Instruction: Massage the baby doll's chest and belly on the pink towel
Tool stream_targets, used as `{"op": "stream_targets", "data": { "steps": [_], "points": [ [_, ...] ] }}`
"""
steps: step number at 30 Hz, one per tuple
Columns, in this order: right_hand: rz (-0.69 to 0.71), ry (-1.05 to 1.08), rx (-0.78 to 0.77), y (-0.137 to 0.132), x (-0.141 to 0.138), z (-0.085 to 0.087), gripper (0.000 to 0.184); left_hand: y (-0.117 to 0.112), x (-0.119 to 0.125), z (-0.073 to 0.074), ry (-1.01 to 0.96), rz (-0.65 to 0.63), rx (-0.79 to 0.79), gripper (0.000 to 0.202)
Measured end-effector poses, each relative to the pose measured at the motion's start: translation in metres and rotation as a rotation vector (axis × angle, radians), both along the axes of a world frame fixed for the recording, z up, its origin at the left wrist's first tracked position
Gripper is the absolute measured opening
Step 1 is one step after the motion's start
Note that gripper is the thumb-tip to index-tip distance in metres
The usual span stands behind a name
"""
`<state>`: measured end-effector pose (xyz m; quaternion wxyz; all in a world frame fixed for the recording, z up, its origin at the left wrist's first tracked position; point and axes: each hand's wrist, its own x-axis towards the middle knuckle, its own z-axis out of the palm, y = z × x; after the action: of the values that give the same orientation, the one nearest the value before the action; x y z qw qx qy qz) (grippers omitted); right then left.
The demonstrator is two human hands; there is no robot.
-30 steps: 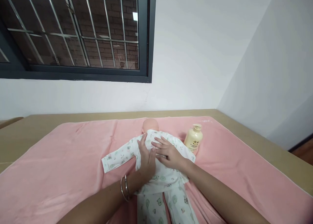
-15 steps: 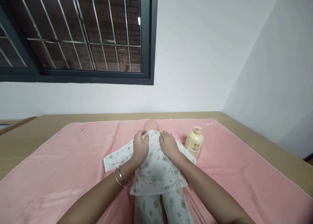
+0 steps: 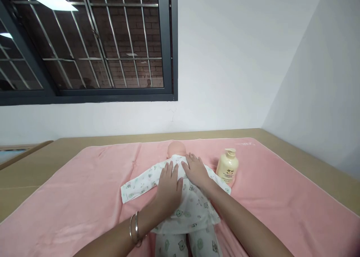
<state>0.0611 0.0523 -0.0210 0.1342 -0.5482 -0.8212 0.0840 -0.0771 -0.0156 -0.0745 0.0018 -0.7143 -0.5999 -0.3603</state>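
Note:
A baby doll lies on a pink blanket, the back of its bald head toward the wall. It wears a white top and matching trousers printed with small green figures. My left hand rests on the left side of the doll's back, fingers stretched out, with silver bangles at the wrist. On the right shoulder lies my right hand, flat with its fingers extended. Both doll arms spread sideways, and the lower legs run out of view.
Just right of the doll's sleeve stands a cream pump bottle. The pink blanket covers most of a tan surface. Behind it are a white wall and a dark-framed window with metal bars.
My left hand has slid down from the doll's left shoulder onto its back, its fingers now straighter. My right hand stays at the right shoulder. The view has tilted slightly upward.

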Motion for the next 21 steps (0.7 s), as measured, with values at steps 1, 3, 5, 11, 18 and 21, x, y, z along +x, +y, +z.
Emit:
{"op": "stream_targets", "data": {
  "steps": [1, 3, 5, 11, 18, 21],
  "points": [
    [-0.016, -0.007, 0.011, -0.002, -0.002, -0.002, 0.059, -0.001, -0.002, -0.001, 0.003, -0.001, -0.013, 0.052],
    [-0.024, -0.034, 0.059, -0.016, -0.007, -0.007, 0.058, 0.004, -0.008, 0.001, -0.04, 0.029, -0.056, 0.052],
    [-0.007, -0.07, 0.129, -0.034, -0.011, -0.008, 0.057, 0.016, -0.014, 0.007, -0.102, 0.066, -0.109, 0.053],
    [0.018, -0.062, 0.163, -0.038, -0.013, -0.002, 0.054, 0.023, -0.012, 0.004, -0.147, 0.061, -0.056, 0.05],
    [0.01, 0.061, 0.061, -0.012, -0.013, -0.008, 0.057, -0.006, -0.006, -0.007, -0.112, 0.025, -0.014, 0.052],
    [0.03, -0.014, 0.101, -0.035, -0.015, -0.005, 0.055, 0.016, -0.015, 0.009, -0.136, 0.069, -0.109, 0.05]
  ]
}}
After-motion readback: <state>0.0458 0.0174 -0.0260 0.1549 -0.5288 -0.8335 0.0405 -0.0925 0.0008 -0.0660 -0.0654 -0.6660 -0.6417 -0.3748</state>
